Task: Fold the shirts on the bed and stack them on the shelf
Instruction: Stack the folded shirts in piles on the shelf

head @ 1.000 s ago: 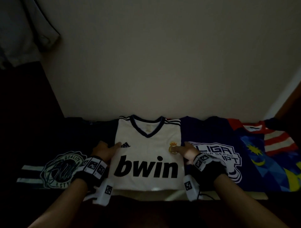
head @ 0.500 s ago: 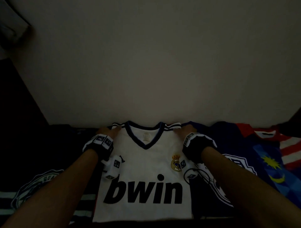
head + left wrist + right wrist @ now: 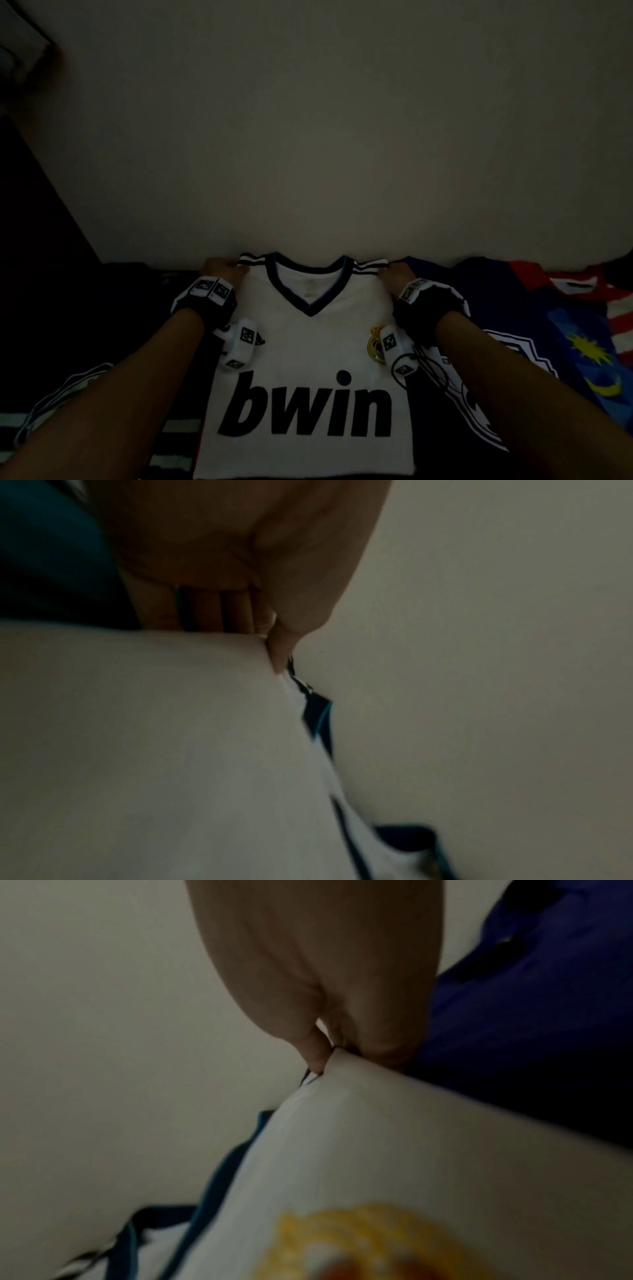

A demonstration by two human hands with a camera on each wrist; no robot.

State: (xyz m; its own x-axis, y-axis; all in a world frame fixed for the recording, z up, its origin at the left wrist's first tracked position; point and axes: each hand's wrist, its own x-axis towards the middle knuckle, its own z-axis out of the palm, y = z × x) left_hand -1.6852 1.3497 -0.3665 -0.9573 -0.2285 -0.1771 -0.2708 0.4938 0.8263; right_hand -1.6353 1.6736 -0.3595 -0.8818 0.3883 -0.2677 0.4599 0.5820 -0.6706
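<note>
Dim room, plain pale wall (image 3: 308,137) behind the bed's far edge. White V-neck jersey with black "bwin" print (image 3: 308,342) lies flat mid-bed between a dark printed shirt (image 3: 68,394) and a navy shirt (image 3: 507,308). Left hand (image 3: 224,272) and right hand (image 3: 397,275), a second ago at chest level, now pinch its shoulder corners. Judgement: next fold or lift is starting.

The white shirt's (image 3: 308,342) hem runs off the bottom edge; forearms hide much of the neighbouring shirts' prints.
</note>
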